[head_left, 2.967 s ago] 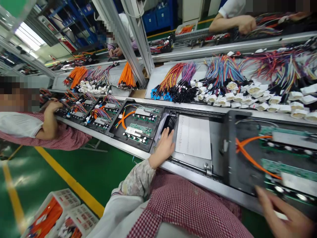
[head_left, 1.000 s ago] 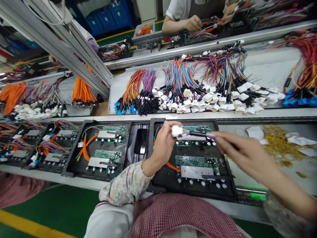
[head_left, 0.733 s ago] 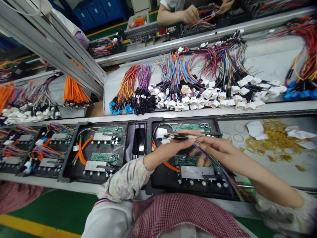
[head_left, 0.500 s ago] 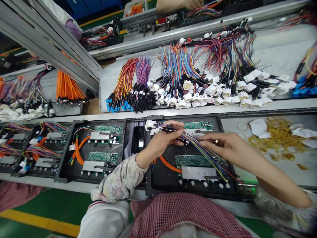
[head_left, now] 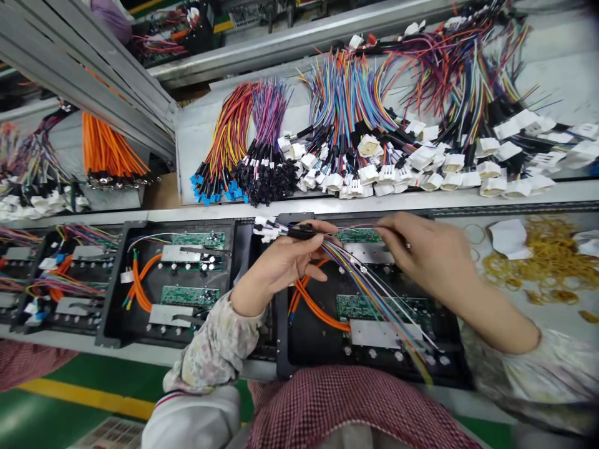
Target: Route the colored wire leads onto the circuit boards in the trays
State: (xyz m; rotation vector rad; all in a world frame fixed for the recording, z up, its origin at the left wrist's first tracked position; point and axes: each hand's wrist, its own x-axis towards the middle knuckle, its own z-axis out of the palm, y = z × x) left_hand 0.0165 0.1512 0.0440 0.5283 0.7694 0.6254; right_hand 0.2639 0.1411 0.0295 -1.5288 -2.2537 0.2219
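My left hand (head_left: 290, 259) is closed around the black-sleeved end of a wire harness (head_left: 369, 280), whose white connectors (head_left: 267, 228) stick out to the left. Its loose coloured wires fan down to the right over a black tray (head_left: 306, 355). My right hand (head_left: 421, 249) pinches a thin reddish wire (head_left: 358, 226) pulled apart from the bundle; its fingertips are partly turned away. Beneath both hands the tray carries green circuit boards (head_left: 350, 305) with silver metal plates (head_left: 386, 333) and thick orange cables (head_left: 322, 312).
Several similar black trays (head_left: 112, 324) line the bench to the left. Behind lie bunches of wires with white connectors (head_left: 453, 163), blue-ended wires (head_left: 229, 125) and orange cables (head_left: 110, 149). Yellow rubber bands (head_left: 552, 262) lie at right. A metal post (head_left: 126, 81) slants at upper left.
My left hand and the harness have shifted left. My right hand has moved up, drawing a thin wire away from the bundle, and the other wires now hang more steeply. The camera view has shifted slightly.
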